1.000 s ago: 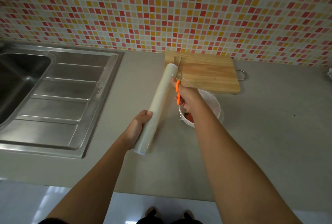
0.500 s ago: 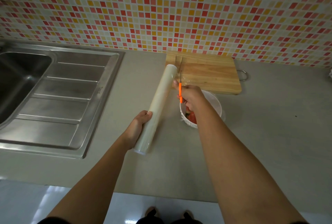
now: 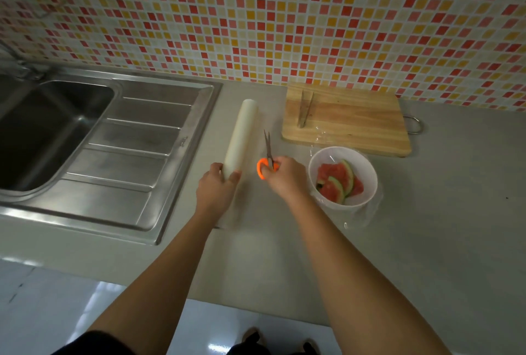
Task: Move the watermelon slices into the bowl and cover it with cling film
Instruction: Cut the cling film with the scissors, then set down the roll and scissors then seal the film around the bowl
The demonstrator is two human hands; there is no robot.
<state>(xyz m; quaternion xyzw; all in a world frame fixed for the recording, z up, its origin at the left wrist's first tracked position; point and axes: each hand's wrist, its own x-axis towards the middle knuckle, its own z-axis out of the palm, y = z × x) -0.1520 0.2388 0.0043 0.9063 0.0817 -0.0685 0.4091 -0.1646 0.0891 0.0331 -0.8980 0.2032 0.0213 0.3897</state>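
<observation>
Left of the bowl (image 3: 343, 176), already filmed over, the left hand (image 3: 216, 186) gripped the roll (image 3: 240, 138); the right hand (image 3: 284, 176) held scissors (image 3: 267, 159), seemingly finished cutting.

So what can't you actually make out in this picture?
- Roll: its near end, hidden by the left hand.
- Scissors: one orange loop, hidden by the right hand.
- Film over the bowl: clear, so whether it seals all round is unsure.
- Sink: its left part, cut off by the frame's edge.
- Tongs on the board: too small for detail.
</observation>
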